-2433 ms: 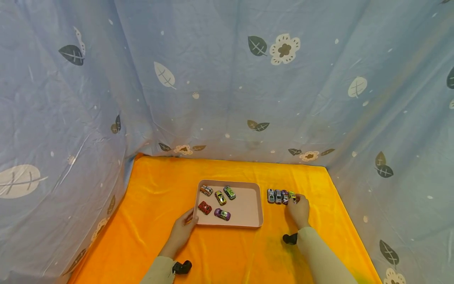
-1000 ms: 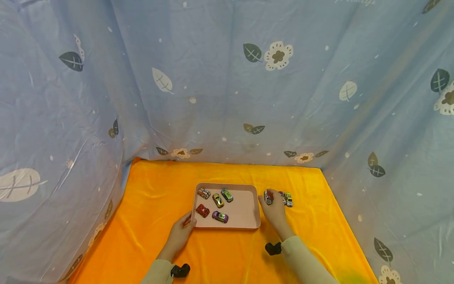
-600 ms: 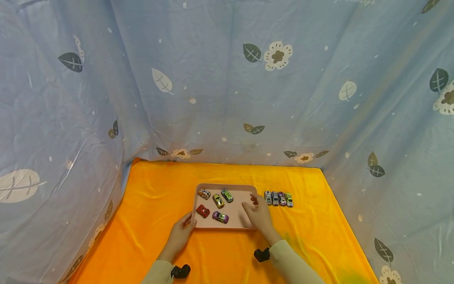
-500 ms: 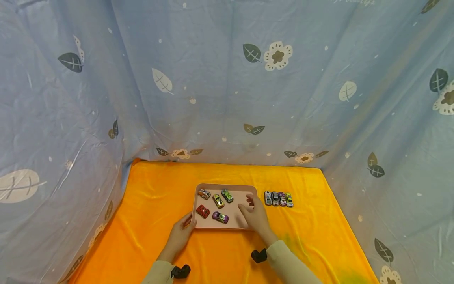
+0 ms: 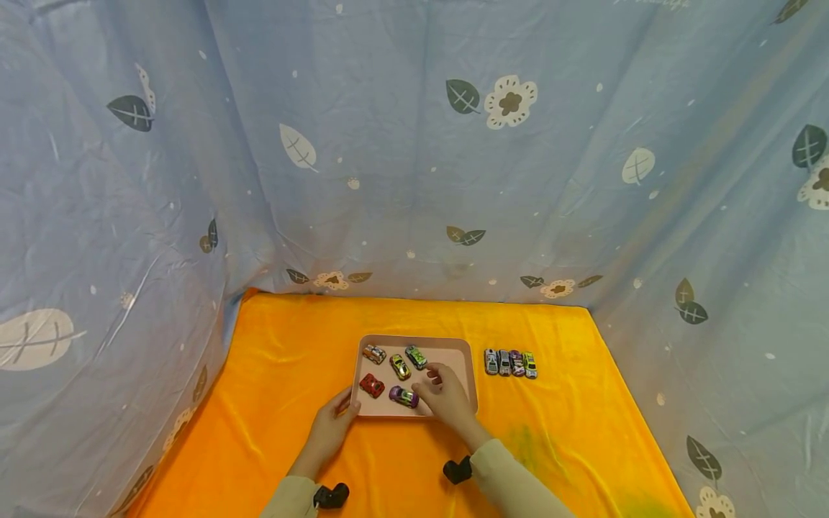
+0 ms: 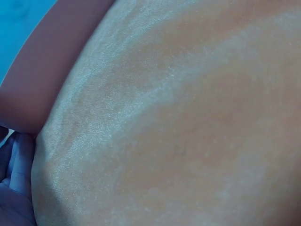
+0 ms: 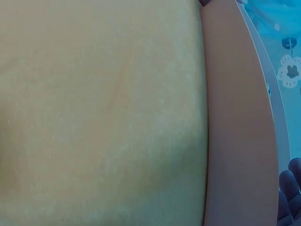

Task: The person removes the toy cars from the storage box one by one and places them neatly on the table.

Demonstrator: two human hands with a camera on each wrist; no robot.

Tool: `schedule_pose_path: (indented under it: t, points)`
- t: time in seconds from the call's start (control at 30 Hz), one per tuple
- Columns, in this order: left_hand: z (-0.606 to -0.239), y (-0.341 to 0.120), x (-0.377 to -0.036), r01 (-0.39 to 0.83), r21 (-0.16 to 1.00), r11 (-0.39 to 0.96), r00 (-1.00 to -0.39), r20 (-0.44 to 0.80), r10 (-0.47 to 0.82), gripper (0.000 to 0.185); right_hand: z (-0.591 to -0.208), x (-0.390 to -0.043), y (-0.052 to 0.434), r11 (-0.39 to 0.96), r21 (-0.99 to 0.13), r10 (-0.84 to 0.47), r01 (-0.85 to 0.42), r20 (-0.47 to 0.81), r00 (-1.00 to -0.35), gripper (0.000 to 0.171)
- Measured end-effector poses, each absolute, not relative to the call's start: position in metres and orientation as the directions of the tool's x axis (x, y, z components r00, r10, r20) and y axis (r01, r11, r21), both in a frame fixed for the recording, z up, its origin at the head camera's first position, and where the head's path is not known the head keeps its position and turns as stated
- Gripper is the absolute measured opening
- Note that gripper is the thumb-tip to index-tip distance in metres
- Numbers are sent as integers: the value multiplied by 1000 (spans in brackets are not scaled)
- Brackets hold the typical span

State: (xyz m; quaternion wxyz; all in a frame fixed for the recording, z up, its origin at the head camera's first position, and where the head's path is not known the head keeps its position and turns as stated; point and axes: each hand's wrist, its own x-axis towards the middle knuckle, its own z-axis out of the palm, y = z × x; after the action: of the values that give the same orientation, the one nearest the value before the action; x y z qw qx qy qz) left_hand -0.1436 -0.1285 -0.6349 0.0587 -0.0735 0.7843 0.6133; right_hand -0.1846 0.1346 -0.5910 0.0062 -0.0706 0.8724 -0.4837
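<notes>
In the head view, my left hand point(image 5: 329, 432) holds a shallow pink tray point(image 5: 456, 414) by its front left corner. My right hand point(image 5: 448, 403) is over the tray, fingers bent and apart, with thumb and fingertips near a purple toy car point(image 5: 403, 396). Also in the tray lie a red toy car point(image 5: 372, 385), an orange and white one point(image 5: 374, 353), a yellow one point(image 5: 400, 367) and a green one point(image 5: 417, 357). The left wrist view catches part of the hand against the tray's wall point(image 6: 35, 84). Only fingertips point(image 7: 289, 186) show in the right wrist view.
Right of the tray, several toy cars point(image 5: 504, 363) stand side by side in a row on the orange cloth point(image 5: 291, 338). A pale blue patterned curtain point(image 5: 388, 201) encloses the back and both sides.
My right hand has left the row of toy cars and moved left over the tray, to beside the purple car. The row stays in place. My left hand keeps its hold on the tray.
</notes>
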Motion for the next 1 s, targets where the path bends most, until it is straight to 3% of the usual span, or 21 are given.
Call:
schedule_pose_path:
  t: [0.67, 1.0]
  points:
    - [-634, -127, -144, -149, 961, 231, -989, -146, -31, 53, -595, -189, 118, 550, -829, -257, -101, -53, -965, 51]
    - [-635, -127, -144, -144, 962, 232, -990, -140, -34, 52, -597, -188, 116, 610, -788, -255, -83, -96, -962, 46]
